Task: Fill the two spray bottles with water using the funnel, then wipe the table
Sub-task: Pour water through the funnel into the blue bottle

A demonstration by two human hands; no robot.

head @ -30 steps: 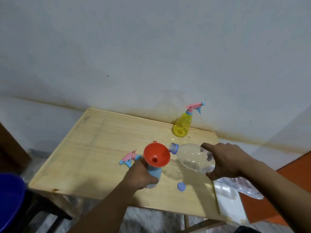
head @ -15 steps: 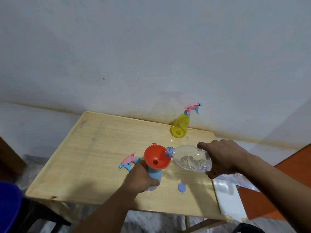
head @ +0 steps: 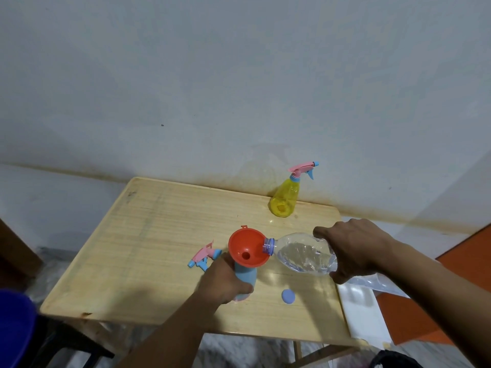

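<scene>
A light wooden table with rounded corners (head: 138, 235) stands against a pale wall, and near its front middle stands an opaque light-blue plastic spray bottle (head: 245, 278) with its spray head off. The left hand (head: 221, 281) is wrapped around this bottle's body, fingers curled on its front side, holding it upright on the tabletop. Seated in the bottle's neck is a round orange-red plastic funnel (head: 248, 248) with a small tab on its far rim; its wide mouth faces up and the dark hole of its spout shows at the bottom. The right hand (head: 353, 248) grips the rear of a clear, ribbed plastic water bottle (head: 303, 253), thumb below and fingers over the top, tipped nearly on its side so that its bluish open neck rests at the funnel's right rim; water lies pooled along the bottle's lower side. Just left of the left hand lies the detached pink-and-blue trigger spray head (head: 203, 257). A small round blue bottle cap (head: 288, 296) lies on the table to the right of the blue bottle. At the far edge, near the wall, a translucent yellow cone-shaped spray bottle (head: 285, 199) stands upright with its pink-and-blue trigger head fitted, well apart from both hands.
</scene>
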